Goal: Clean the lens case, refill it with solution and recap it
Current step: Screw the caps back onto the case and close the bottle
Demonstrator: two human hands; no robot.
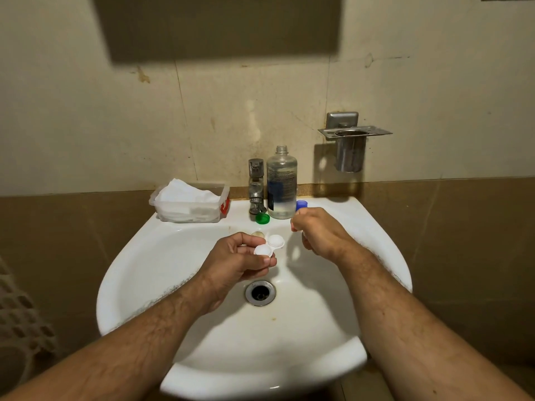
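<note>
My left hand (237, 260) holds the white lens case (269, 246) over the sink basin, pinching it at the near well. Both wells face up with no caps on them. My right hand (320, 233) hovers just right of the case with its fingers curled. A small white thing (304, 235) shows between its fingers; I cannot tell what it is. The clear solution bottle (281, 183) stands uncapped on the back ledge beside the tap. A green cap (262, 218) lies in front of the tap, and a blue cap (301, 204) sits right of the bottle.
The white sink (144, 285) has its drain (260, 293) below my hands. The chrome tap (256, 186) is at the back centre. A clear tub of white tissues (189, 202) sits on the left ledge. A steel cup holder (350, 146) hangs on the wall at right.
</note>
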